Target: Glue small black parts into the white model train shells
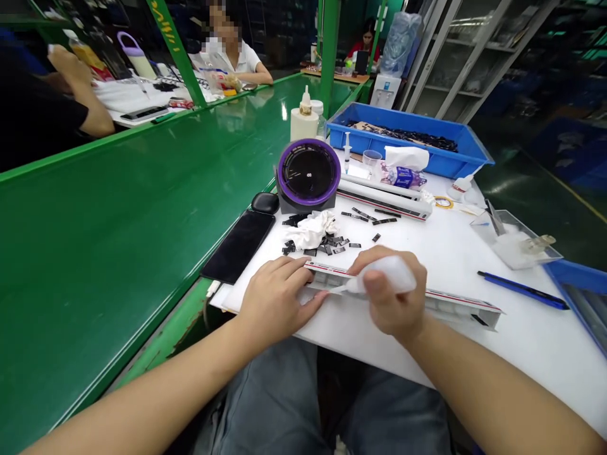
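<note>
A long white hollow shell (462, 304) with a red stripe lies on its side along the near part of the white table. At its left end, my left hand (275, 297) is closed on it, thumb below and fingers on top. My right hand (403, 309) grips a translucent white squeeze bottle (391, 273), tilted so its thin nozzle points left toward the shell's inside, near my left thumb. Whether the tip touches the shell I cannot tell. Beyond my hands lie small black pieces (337, 242) and a crumpled white tissue (310, 230).
Farther back are a purple-rimmed round fan (309, 174), more white shells (389, 201) and a blue bin (412, 142) of dark parts. A phone (239, 245) lies at left, a blue pen-like tool (521, 291) at right. Green conveyor (142, 221) runs alongside; people sit beyond it.
</note>
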`<action>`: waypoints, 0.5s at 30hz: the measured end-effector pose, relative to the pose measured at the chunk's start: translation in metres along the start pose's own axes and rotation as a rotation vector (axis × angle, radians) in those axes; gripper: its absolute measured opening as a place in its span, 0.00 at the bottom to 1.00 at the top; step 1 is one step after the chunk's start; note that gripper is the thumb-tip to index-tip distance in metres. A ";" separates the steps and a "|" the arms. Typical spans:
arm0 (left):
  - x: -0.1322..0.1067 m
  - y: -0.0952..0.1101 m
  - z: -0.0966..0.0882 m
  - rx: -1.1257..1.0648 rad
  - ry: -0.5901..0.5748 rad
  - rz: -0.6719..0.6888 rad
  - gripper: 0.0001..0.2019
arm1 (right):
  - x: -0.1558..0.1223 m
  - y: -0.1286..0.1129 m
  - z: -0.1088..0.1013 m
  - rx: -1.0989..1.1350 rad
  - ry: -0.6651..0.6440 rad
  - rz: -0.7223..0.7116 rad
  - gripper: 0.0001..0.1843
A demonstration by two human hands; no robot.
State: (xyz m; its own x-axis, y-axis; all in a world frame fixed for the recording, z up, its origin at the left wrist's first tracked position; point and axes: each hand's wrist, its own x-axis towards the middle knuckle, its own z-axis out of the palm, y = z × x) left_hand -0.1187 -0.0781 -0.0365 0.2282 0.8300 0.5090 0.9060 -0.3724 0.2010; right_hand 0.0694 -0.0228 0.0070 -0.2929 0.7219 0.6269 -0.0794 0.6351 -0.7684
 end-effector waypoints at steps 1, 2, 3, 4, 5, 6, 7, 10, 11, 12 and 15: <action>0.000 0.000 0.000 0.001 -0.004 -0.001 0.11 | -0.003 0.000 0.003 -0.081 -0.001 -0.112 0.13; 0.000 0.000 0.001 -0.001 -0.006 -0.002 0.11 | -0.005 0.001 0.005 -0.139 0.005 -0.200 0.10; -0.001 0.000 0.001 -0.005 -0.006 -0.003 0.12 | -0.005 0.001 0.007 -0.177 0.018 -0.261 0.08; -0.001 0.000 0.001 -0.009 -0.004 -0.005 0.12 | -0.005 0.000 0.008 -0.200 0.035 -0.294 0.07; -0.001 0.000 0.001 -0.013 -0.004 -0.006 0.12 | -0.004 0.000 0.010 -0.218 0.040 -0.301 0.06; -0.001 0.000 0.002 -0.015 -0.002 -0.007 0.12 | -0.003 -0.001 0.011 -0.233 0.038 -0.295 0.06; -0.001 0.000 0.002 -0.013 -0.001 -0.008 0.12 | -0.002 -0.001 0.011 -0.246 0.028 -0.281 0.07; -0.001 0.001 0.002 -0.001 0.006 -0.006 0.12 | 0.000 -0.001 0.013 -0.264 -0.023 -0.227 0.09; 0.000 0.001 0.002 0.002 0.012 -0.005 0.12 | 0.000 0.000 0.014 -0.266 -0.037 -0.216 0.10; 0.000 0.001 0.002 0.002 0.015 -0.003 0.12 | 0.000 0.001 0.014 -0.268 -0.047 -0.213 0.10; 0.000 0.001 0.003 -0.007 0.011 0.001 0.12 | -0.001 0.003 0.016 -0.289 -0.056 -0.213 0.10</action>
State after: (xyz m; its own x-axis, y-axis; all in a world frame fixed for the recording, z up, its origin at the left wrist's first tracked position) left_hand -0.1171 -0.0777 -0.0388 0.2254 0.8249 0.5184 0.9031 -0.3765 0.2065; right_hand 0.0545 -0.0262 0.0017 -0.3510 0.5540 0.7549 0.1261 0.8269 -0.5481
